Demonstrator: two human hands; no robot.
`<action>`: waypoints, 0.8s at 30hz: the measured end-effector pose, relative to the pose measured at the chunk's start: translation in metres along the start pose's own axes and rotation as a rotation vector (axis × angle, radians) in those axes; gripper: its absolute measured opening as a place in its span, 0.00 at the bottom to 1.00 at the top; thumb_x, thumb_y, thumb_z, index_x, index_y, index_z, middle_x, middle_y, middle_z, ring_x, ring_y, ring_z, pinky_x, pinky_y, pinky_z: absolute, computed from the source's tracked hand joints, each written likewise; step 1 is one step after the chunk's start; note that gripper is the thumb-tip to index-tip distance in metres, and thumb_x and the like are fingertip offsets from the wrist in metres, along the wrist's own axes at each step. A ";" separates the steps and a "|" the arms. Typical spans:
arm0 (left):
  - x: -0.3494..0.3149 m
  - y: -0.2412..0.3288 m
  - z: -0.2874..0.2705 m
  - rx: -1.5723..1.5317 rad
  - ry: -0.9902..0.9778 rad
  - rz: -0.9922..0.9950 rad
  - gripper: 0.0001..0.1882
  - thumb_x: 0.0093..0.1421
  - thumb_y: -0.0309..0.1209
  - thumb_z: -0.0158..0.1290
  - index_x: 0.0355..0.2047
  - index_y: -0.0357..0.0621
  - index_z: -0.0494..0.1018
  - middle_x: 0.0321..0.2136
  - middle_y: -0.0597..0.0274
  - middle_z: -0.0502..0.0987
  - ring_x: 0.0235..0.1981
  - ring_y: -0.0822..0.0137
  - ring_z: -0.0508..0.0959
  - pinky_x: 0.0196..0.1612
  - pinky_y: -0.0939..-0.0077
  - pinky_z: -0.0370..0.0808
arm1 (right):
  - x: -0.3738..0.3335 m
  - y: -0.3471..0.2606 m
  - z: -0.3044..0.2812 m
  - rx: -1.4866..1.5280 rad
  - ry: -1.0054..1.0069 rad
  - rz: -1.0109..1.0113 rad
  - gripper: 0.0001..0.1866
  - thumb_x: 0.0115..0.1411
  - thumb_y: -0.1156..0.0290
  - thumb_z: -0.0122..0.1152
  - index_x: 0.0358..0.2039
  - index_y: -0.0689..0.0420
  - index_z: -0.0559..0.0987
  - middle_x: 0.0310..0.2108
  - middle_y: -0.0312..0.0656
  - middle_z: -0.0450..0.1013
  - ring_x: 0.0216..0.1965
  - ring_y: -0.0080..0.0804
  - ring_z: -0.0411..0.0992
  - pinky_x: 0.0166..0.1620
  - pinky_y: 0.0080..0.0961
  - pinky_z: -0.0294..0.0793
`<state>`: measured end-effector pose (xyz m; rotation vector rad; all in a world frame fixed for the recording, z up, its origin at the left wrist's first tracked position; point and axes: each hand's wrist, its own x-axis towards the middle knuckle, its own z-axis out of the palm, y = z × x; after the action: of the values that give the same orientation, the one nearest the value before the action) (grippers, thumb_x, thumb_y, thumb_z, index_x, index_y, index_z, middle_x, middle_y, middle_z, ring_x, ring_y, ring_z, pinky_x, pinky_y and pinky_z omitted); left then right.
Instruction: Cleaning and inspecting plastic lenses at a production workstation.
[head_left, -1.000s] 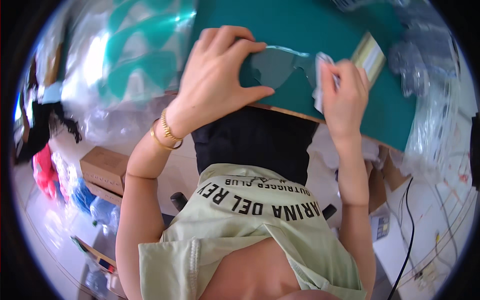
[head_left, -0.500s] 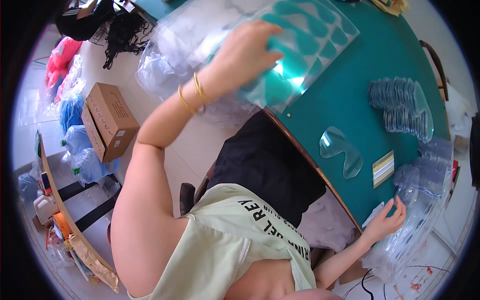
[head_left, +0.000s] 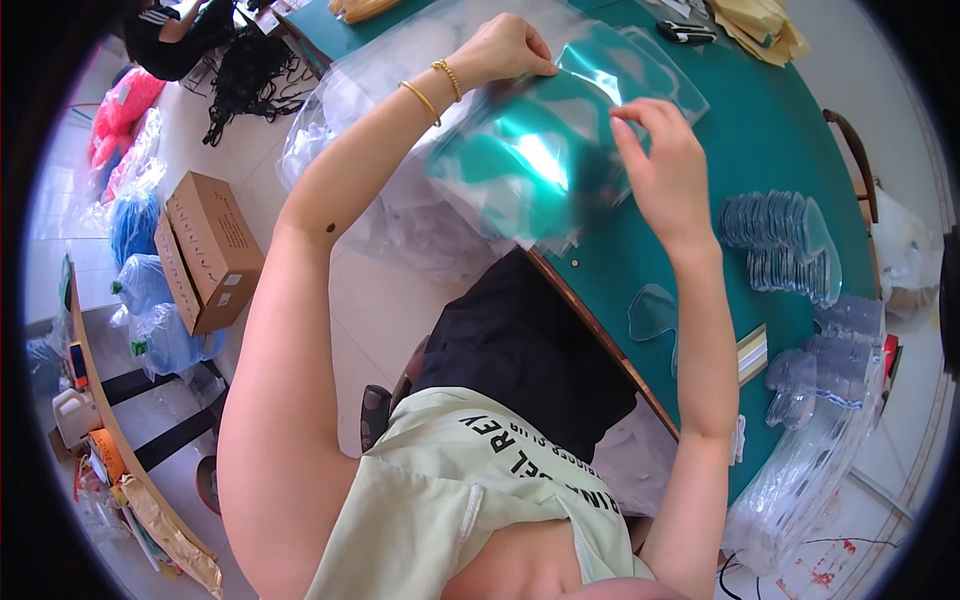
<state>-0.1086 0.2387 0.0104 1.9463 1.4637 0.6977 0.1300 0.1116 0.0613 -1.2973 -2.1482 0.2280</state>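
Left hand point(head_left: 505, 48), arm stretched far forward, wrist bent: its grip pinches the far edge of a glossy, green-tinted transparent plastic sheet point(head_left: 500, 195). One clear, rounded plastic lens point(head_left: 651, 312) lies on the green table point(head_left: 600, 285), partly behind the right forearm. Right hand point(head_left: 668, 165), forearm upright: thumb and forefinger narrow beside the sheet; contact is unclear. Farther right, stacked clear lenses point(head_left: 780, 245) seem done; sheet and lone lens seem left, so work looks partway.

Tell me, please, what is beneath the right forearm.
On the green tabletop, part of a clear shield lens shows left of the right forearm and a white wipe's edge right of it. The arm covers the lens's remainder; anything else beneath cannot be seen.
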 end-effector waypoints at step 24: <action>-0.029 0.023 0.013 -0.466 0.010 0.185 0.14 0.62 0.31 0.59 0.43 0.33 0.81 0.34 0.65 0.81 0.36 0.77 0.77 0.43 0.80 0.75 | 0.060 0.037 0.019 -0.112 0.266 -0.143 0.10 0.63 0.65 0.63 0.36 0.59 0.83 0.34 0.41 0.80 0.32 0.35 0.79 0.38 0.29 0.76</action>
<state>-0.0915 0.2037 0.0170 1.7202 1.0161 1.0290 0.1267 0.1841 0.0549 -1.1562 -2.0357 -0.1193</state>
